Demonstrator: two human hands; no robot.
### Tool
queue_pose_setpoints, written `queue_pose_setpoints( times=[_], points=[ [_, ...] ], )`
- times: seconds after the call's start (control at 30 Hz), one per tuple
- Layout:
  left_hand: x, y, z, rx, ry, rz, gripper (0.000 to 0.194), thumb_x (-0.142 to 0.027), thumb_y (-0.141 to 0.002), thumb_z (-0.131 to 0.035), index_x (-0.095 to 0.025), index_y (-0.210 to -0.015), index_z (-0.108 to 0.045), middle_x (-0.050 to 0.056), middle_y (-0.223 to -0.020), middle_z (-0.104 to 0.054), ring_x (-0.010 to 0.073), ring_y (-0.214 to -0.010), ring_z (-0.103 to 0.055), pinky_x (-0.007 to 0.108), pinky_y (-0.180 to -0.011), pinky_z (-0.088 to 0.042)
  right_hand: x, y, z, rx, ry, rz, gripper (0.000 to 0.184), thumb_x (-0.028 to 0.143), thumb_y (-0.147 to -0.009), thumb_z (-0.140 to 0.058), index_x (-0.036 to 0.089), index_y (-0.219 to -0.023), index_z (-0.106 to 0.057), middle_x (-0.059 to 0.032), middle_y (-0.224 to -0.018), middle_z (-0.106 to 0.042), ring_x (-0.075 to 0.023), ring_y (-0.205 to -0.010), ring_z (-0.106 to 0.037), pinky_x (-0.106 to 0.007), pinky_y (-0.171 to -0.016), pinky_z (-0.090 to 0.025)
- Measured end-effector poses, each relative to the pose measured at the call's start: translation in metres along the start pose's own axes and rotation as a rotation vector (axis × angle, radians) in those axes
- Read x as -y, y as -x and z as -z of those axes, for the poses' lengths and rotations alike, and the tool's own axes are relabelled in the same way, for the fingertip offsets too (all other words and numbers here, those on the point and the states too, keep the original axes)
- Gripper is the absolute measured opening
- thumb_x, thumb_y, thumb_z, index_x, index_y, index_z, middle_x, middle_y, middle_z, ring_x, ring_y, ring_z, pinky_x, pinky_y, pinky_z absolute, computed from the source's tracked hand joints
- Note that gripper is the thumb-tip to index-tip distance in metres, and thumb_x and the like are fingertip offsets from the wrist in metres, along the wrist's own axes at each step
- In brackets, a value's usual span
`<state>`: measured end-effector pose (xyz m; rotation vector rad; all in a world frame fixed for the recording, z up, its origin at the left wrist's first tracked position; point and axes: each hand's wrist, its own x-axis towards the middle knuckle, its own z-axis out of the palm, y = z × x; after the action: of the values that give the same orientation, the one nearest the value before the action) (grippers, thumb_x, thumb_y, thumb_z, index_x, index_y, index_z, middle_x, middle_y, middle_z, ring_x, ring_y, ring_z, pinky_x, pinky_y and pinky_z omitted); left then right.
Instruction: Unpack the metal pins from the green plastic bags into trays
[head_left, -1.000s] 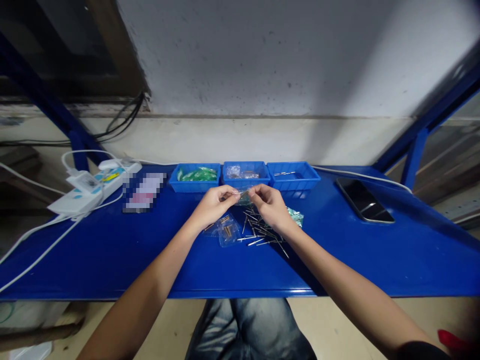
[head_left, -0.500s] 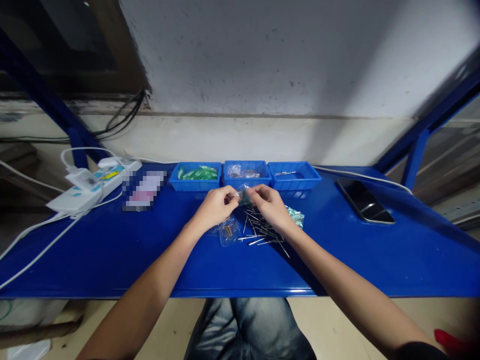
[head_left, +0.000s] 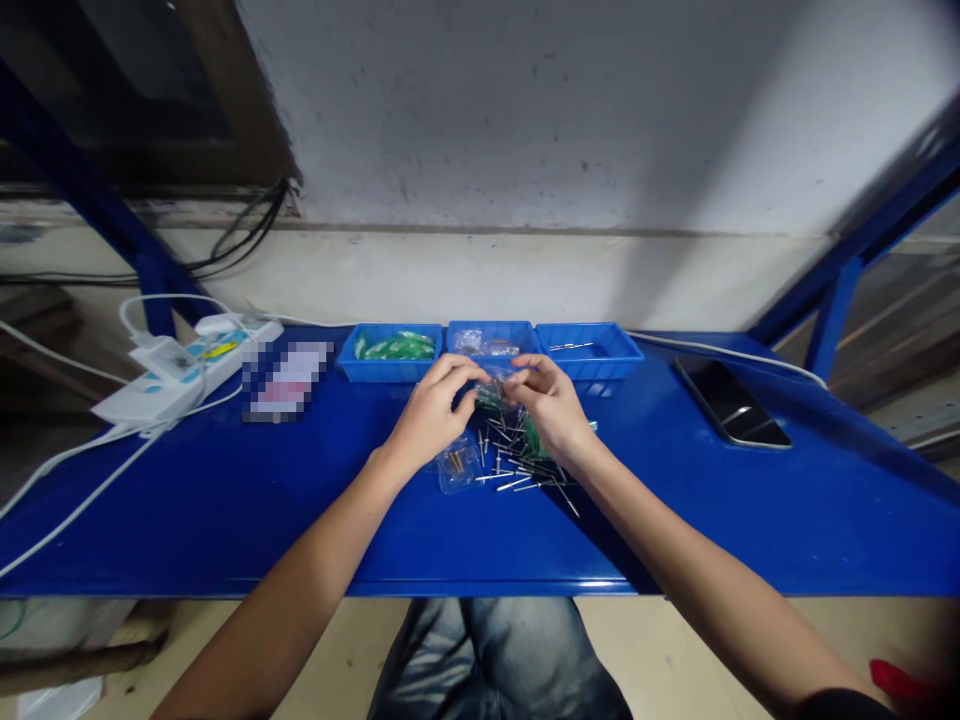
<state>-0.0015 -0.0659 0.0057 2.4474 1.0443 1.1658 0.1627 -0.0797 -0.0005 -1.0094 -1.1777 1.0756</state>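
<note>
My left hand (head_left: 444,402) and my right hand (head_left: 549,402) pinch a small clear plastic bag (head_left: 495,388) between them, just in front of the middle bin. Fingers of both hands are closed on its edges; its contents are hard to make out. Below the hands a loose heap of metal rivets (head_left: 511,474) lies on the blue table. Left of the heap rests another clear bag (head_left: 458,464) with small brass-coloured pieces inside. A green bag (head_left: 534,438) shows partly behind my right hand.
Three blue bins line the back: the left bin (head_left: 346,366) with green bags, the middle bin (head_left: 454,340) with clear bags, the right bin (head_left: 600,371) with a few rivets. A phone (head_left: 731,402) lies right; a power strip (head_left: 142,395) with white cables lies left.
The clear bag has come slightly down towards the rivets, and my fingers have shifted their hold on it. The green bag under my right hand looks moved, and the rivets lie differently.
</note>
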Motion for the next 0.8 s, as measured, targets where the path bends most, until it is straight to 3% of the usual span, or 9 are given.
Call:
queue_pose_setpoints(
  times=[0.1, 0.23, 0.3, 0.37, 0.47, 0.53, 0.63, 0.8],
  points=[
    [0.007, 0.0, 0.004, 0.039, -0.012, 0.104, 0.024, -0.015, -0.086, -0.045, -0.022, -0.105, -0.056, 0.006, -0.108, -0.056, 0.0175, -0.1, -0.055, 0.033, -0.087, -0.045, 0.013, 0.004, 0.009, -0.143, 0.324, 0.295, 0.019, 0.028, -0.078, -0.056, 0.022, -0.095, -0.053, -0.0026, -0.077, -0.058, -0.0161, -0.071, -0.055, -0.035, -0.069, -0.045],
    [0.028, 0.002, 0.021, 0.238, -0.068, 0.271, 0.02, -0.028, -0.086, -0.046, -0.023, -0.1, -0.059, 0.004, -0.094, -0.063, 0.0186, -0.083, -0.06, 0.033, -0.075, -0.047, 0.045, -0.002, 0.029, -0.517, 0.62, 0.853, 0.012, 0.024, -0.084, -0.05, 0.025, -0.095, -0.054, -0.0055, -0.091, -0.055, -0.0213, -0.091, -0.053, -0.041, -0.084, -0.04],
    [0.042, 0.005, 0.032, 0.323, -0.13, 0.323, 0.026, -0.038, -0.085, -0.047, -0.023, -0.1, -0.061, 0.006, -0.097, -0.064, 0.0213, -0.085, -0.061, 0.034, -0.074, -0.046, 0.054, -0.011, 0.035, -0.619, 0.698, 0.947, 0.016, 0.022, -0.086, -0.046, 0.025, -0.1, -0.053, -0.0064, -0.095, -0.053, -0.0228, -0.097, -0.051, -0.044, -0.087, -0.038],
    [0.054, 0.009, 0.04, 0.395, -0.212, 0.359, 0.037, -0.049, -0.08, -0.05, -0.023, -0.103, -0.063, 0.009, -0.105, -0.062, 0.0263, -0.095, -0.058, 0.036, -0.079, -0.045, 0.053, -0.02, 0.036, -0.535, 0.853, 0.898, 0.018, 0.021, -0.087, -0.043, 0.024, -0.101, -0.054, -0.0076, -0.097, -0.053, -0.0244, -0.1, -0.049, -0.045, -0.087, -0.036],
    [0.065, 0.013, 0.046, 0.446, -0.295, 0.409, 0.05, -0.055, -0.074, -0.054, -0.023, -0.111, -0.062, 0.011, -0.116, -0.057, 0.0322, -0.109, -0.052, 0.039, -0.085, -0.043, 0.034, -0.025, 0.029, -0.22, 1.137, 0.669, 0.017, 0.023, -0.084, -0.048, 0.022, -0.096, -0.06, -0.0102, -0.101, -0.056, -0.0285, -0.1, -0.047, -0.045, -0.081, -0.036],
    [0.067, 0.014, 0.046, 0.454, -0.299, 0.432, 0.056, -0.055, -0.072, -0.055, -0.023, -0.118, -0.058, 0.012, -0.118, -0.055, 0.033, -0.111, -0.051, 0.039, -0.086, -0.043, 0.02, -0.021, 0.024, -0.078, 1.205, 0.543, 0.016, 0.025, -0.082, -0.05, 0.021, -0.092, -0.062, -0.0104, -0.099, -0.058, -0.03, -0.1, -0.047, -0.044, -0.078, -0.036],
    [0.066, 0.013, 0.044, 0.47, -0.242, 0.476, 0.066, -0.056, -0.07, -0.057, -0.022, -0.126, -0.051, 0.014, -0.12, -0.051, 0.0322, -0.106, -0.055, 0.037, -0.081, -0.046, 0.008, -0.013, 0.019, 0.015, 1.136, 0.459, 0.016, 0.025, -0.082, -0.05, 0.02, -0.091, -0.063, -0.0084, -0.093, -0.061, -0.0279, -0.097, -0.049, -0.041, -0.078, -0.036],
    [0.063, 0.013, 0.038, 0.489, -0.205, 0.492, 0.072, -0.056, -0.069, -0.058, -0.023, -0.132, -0.044, 0.015, -0.122, -0.048, 0.0311, -0.103, -0.057, 0.035, -0.076, -0.047, 0.008, -0.013, 0.019, 0.045, 1.063, 0.416, 0.016, 0.025, -0.084, -0.048, 0.019, -0.088, -0.063, -0.007, -0.086, -0.064, -0.0239, -0.088, -0.052, -0.036, -0.077, -0.037]
  ],
)
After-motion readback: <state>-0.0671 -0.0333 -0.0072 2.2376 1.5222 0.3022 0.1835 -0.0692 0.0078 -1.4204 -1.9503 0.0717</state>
